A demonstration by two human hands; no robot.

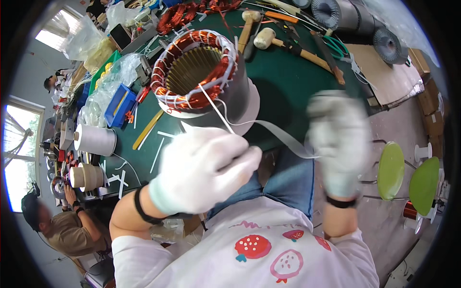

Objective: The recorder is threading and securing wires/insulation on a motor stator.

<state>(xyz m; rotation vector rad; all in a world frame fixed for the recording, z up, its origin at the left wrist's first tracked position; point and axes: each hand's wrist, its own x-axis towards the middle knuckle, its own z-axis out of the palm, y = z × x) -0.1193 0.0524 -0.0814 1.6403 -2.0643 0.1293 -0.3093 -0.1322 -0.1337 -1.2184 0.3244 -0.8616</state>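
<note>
The closed left hand (206, 168) is pinching a white stick (215, 108), likely steadying it at the stator (196, 68) standing on the table (293, 74); the blurred, curled right hand (337, 134) is gripping white tape (286, 139), seemingly holding slack clear

The one fisheye view looks down from the wearer's head, close above the left hand (206, 168) and right hand (340, 137), the surface (300, 93) at upper centre, the shirt (211, 259) at lower centre.
</note>
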